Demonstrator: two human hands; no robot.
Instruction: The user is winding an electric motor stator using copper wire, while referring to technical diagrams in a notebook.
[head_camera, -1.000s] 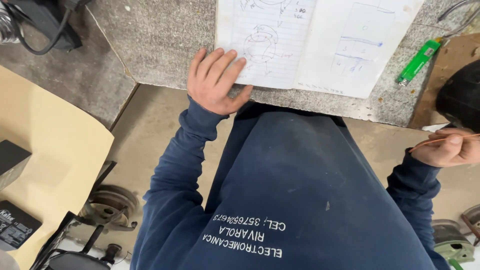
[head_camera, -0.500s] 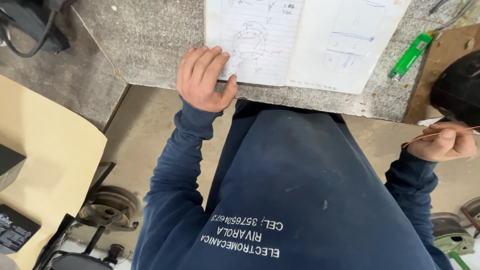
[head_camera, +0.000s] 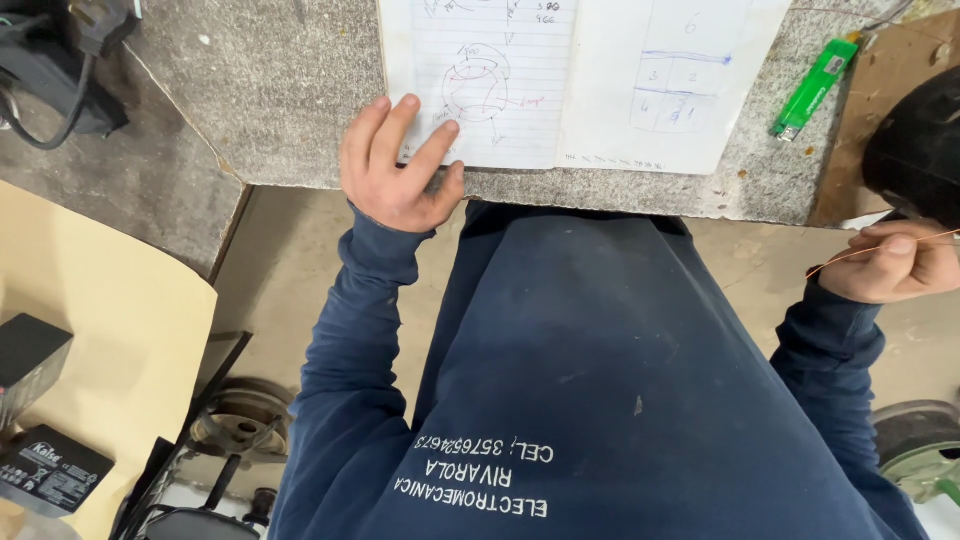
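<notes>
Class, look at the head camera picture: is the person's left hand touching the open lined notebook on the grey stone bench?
Touching. The head view shows the left hand with fingertips pressed flat on the open lined notebook page's lower left corner.

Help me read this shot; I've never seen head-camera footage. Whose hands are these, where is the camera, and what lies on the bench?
The camera sits on a person's head and looks down over their dark blue sweatshirt. Both hands are theirs. The left hand rests on the corner of an open notebook with pen sketches, lying on a grey stone bench. A green lighter lies beside the notebook. The right hand is closed in a grip on a thin copper wire near a black round object.
</notes>
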